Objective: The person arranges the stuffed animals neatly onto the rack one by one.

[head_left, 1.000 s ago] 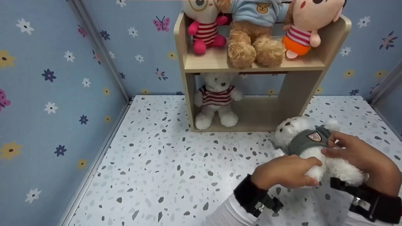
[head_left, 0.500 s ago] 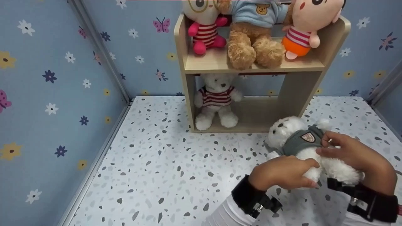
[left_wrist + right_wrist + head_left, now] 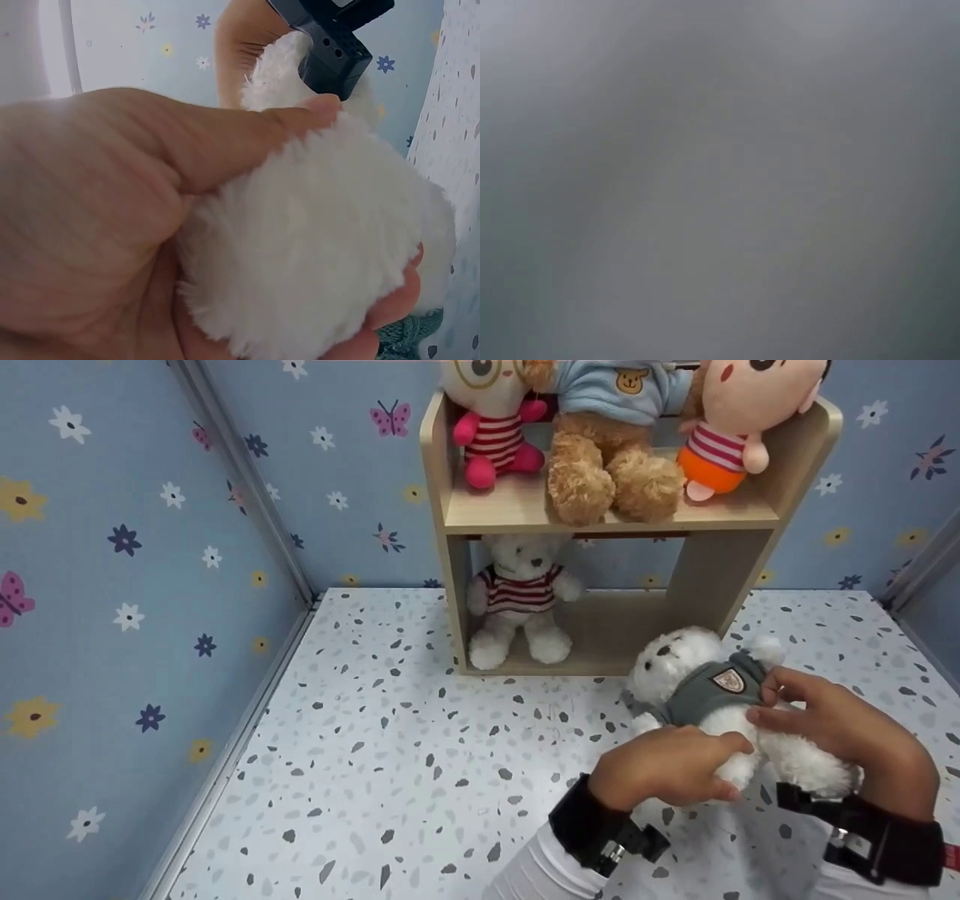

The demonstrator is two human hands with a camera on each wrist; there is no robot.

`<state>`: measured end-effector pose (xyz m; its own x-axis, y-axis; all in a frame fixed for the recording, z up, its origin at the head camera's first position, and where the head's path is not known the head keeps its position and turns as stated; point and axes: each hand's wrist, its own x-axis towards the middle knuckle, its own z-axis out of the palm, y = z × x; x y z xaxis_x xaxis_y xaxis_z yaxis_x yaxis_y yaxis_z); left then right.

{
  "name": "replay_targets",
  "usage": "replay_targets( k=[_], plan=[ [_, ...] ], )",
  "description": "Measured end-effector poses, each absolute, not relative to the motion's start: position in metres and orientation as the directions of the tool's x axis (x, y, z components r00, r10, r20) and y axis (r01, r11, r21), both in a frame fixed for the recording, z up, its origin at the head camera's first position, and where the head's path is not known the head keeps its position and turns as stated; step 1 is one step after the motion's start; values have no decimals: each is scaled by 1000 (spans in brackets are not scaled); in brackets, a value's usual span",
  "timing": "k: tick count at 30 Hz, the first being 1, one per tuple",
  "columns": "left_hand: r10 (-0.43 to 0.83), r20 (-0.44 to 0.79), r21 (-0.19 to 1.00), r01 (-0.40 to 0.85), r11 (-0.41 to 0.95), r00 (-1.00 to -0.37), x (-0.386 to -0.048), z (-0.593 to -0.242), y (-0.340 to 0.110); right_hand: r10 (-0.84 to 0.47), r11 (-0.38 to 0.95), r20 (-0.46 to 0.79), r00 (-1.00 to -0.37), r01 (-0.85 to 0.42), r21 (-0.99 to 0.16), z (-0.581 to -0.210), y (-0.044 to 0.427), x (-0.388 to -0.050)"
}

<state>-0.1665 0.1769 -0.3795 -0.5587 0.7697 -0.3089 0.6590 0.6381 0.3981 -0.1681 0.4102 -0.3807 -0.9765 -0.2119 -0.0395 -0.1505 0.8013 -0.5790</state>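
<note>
A white teddy bear (image 3: 701,694) in a grey-green sweater with a shield badge lies tilted above the speckled table, its head toward the shelf. My left hand (image 3: 664,765) grips one of its legs; in the left wrist view the thumb and fingers wrap around the white fur (image 3: 300,240). With thumb and fingers curled, my right hand (image 3: 840,716) holds the bear's other side near the sweater's hem. The right wrist view is only a grey blur. Whether the bear touches the table cannot be told.
A wooden shelf (image 3: 615,529) stands at the back. On top sit a striped pink-limbed doll (image 3: 499,442), a brown bear (image 3: 615,457) and an orange-bottomed doll (image 3: 716,457). Below, at left, sits a white bear (image 3: 521,592) in a striped shirt. The speckled table (image 3: 390,750) extends left.
Both hands have shifted slightly left, carrying the teddy bear with them; its head is closer to the shelf's lower right. The grips look unchanged.
</note>
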Motion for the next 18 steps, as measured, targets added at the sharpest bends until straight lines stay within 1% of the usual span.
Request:
replay_targets(
  k=[9, 18],
  plan=[
    [770, -276, 391, 665, 637, -576, -169, -381, 173, -191, 814, -42, -981, -134, -566, -379, 406, -170],
    [757, -264, 375, 659, 652, -598, -170, -382, 171, -172, 826, -9, -985, -139, -547, -378, 403, -172]
  ],
)
